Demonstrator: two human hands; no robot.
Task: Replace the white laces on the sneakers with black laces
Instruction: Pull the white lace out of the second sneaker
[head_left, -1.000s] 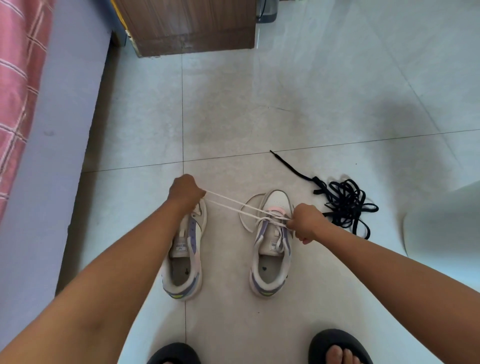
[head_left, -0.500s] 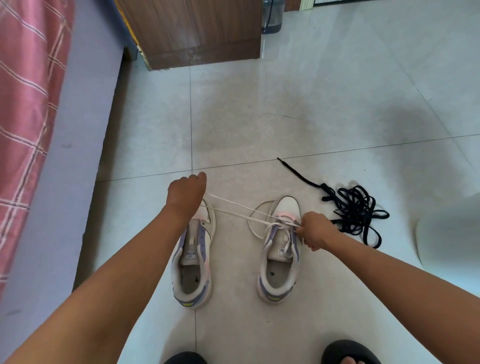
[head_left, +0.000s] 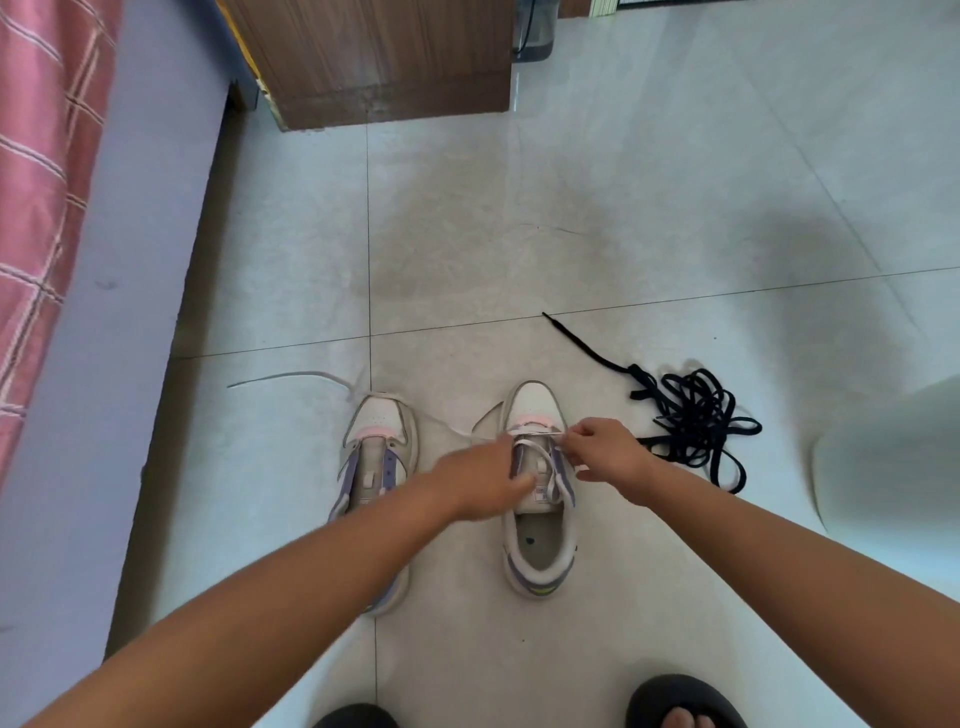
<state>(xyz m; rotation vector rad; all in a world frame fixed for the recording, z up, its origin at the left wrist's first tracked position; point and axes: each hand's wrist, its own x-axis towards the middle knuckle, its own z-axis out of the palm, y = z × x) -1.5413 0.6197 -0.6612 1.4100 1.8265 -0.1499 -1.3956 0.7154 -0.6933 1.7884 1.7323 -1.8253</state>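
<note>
Two white-and-purple sneakers stand side by side on the tiled floor. The left sneaker (head_left: 376, 421) shows bare eyelets. The right sneaker (head_left: 535, 402) still has a white lace (head_left: 540, 457) loosely threaded over its tongue, and one loose end trails across the floor past the left sneaker's toe. My right hand (head_left: 608, 452) pinches the lace at the front eyelets. My left hand (head_left: 483, 478) is motion-blurred, fingers stretched toward the right sneaker's tongue, holding nothing I can see. A tangled heap of black laces (head_left: 696, 415) lies right of the shoes.
A bed with a pink plaid sheet (head_left: 41, 156) and a lilac side panel (head_left: 130, 260) runs along the left. A wooden cabinet (head_left: 374, 57) stands at the back. A white object (head_left: 893, 457) sits at the right edge. My feet in black slippers (head_left: 680, 701) are at the bottom.
My left hand let go of the taut white lace and swung right to the right sneaker. The freed lace end now lies on the floor at the left. The camera shifted.
</note>
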